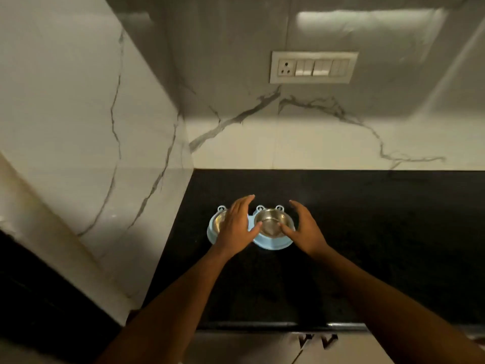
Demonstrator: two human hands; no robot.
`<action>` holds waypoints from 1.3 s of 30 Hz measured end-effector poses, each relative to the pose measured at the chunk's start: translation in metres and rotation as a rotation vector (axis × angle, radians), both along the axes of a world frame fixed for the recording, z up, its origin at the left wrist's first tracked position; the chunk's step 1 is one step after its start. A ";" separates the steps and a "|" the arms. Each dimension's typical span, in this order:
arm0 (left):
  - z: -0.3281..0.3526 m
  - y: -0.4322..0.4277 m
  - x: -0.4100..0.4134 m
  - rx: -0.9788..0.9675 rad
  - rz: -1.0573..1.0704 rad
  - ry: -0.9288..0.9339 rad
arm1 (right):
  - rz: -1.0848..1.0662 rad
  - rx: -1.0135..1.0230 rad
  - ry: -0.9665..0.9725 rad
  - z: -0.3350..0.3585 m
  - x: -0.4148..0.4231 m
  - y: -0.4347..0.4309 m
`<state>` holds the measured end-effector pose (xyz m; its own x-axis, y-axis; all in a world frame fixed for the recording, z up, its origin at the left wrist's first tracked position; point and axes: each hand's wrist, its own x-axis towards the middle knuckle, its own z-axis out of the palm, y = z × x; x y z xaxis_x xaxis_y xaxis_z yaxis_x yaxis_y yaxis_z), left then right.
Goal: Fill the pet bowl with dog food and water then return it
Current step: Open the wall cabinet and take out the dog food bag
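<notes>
A black tabletop [367, 232] meets white marble walls [288, 143] with grey veins. A switch plate [313, 67] sits above.

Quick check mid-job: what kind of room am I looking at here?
Likely a home kitchen: a black stone countertop against marble-look wall tiles, with a switch-and-socket panel above it.
</notes>
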<state>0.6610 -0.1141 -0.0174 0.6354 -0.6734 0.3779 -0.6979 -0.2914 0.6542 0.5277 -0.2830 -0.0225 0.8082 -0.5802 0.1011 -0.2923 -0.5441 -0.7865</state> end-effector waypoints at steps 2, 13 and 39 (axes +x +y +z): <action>0.018 -0.016 -0.009 -0.002 -0.039 -0.065 | 0.006 -0.050 -0.046 0.020 -0.004 -0.006; 0.163 -0.113 -0.073 -0.153 -0.122 -0.316 | -0.024 -0.194 -0.339 0.167 -0.042 -0.062; 0.405 -0.258 -0.093 -0.971 -0.142 0.959 | -0.102 -0.617 -0.615 0.395 -0.041 -0.147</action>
<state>0.5676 -0.3717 0.3873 0.8611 -0.4734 0.1857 0.1548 0.5918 0.7911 0.4872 -0.4302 0.3725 0.4548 -0.3446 0.8212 0.0167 -0.9187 -0.3947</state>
